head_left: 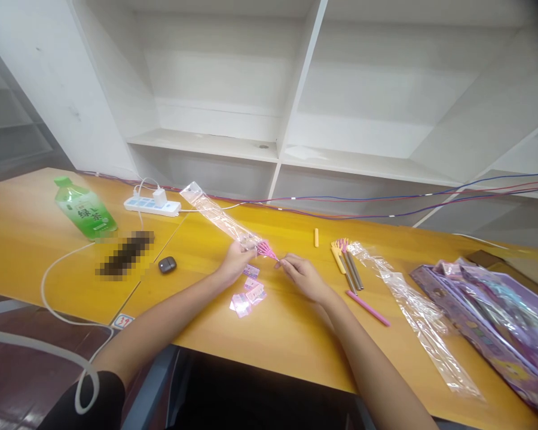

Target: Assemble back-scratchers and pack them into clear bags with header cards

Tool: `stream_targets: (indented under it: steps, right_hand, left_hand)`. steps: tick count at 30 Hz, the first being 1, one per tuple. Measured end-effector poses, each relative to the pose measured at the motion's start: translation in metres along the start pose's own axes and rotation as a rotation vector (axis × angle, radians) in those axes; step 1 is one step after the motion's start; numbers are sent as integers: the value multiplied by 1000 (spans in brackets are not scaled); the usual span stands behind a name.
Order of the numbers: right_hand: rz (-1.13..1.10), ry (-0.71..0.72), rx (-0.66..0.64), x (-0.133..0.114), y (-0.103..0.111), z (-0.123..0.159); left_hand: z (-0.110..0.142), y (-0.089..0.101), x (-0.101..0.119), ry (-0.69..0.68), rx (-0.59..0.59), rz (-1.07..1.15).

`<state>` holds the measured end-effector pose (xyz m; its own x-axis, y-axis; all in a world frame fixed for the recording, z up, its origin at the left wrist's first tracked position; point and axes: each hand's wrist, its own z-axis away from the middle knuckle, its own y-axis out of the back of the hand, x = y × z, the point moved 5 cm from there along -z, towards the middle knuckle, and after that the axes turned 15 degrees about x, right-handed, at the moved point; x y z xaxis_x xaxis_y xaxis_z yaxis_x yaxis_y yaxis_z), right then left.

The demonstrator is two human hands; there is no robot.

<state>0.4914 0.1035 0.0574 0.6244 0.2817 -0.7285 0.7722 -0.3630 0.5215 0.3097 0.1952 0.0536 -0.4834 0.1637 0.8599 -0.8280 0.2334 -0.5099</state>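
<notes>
My left hand (239,261) is closed on the near end of a long clear plastic bag (219,216), which stretches away toward the back of the table. A pink claw-shaped back scratcher head (266,249) lies at the bag's end, between my hands; whether it is inside the opening I cannot tell. My right hand (299,273) pinches the back scratcher just below the claw, and the rest of its shaft is hidden. Just below my left hand lie several small pink printed cards (251,291).
Right of my hands are yellow and pink back scratchers (347,263), a pink tube (368,308), a yellow piece (316,237) and clear bags (424,322). A purple package pile (497,322) covers the right end. Leftward: a black case (167,264), power strip (152,206), green bottle (84,209).
</notes>
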Motion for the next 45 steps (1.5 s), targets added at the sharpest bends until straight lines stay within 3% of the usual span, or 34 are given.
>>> stream_targets:
  steps: [4, 7, 17, 23, 30, 37, 45]
  right_hand:
    - [-9, 17, -18, -2, -1, 0]
    - [-18, 14, -19, -4, -2, 1]
    - [-84, -29, -20, -8, -5, 2]
    - [-243, -206, -62, -4, -15, 7]
    - [-473, -369, -38, -5, -18, 9]
    - [-509, -375, 8, -4, -15, 8]
    - [-524, -346, 50, 0, -19, 8]
  left_hand:
    - [4, -3, 1, 163, -18, 148]
    - [5, -3, 2, 199, -21, 199]
    - [14, -6, -10, 147, -132, 39]
    - [16, -6, -20, 54, -219, -132]
    - [17, -10, -10, 29, -224, -157]
    - [17, -12, -15, 60, -290, -153]
    - [16, -9, -28, 63, -278, -209]
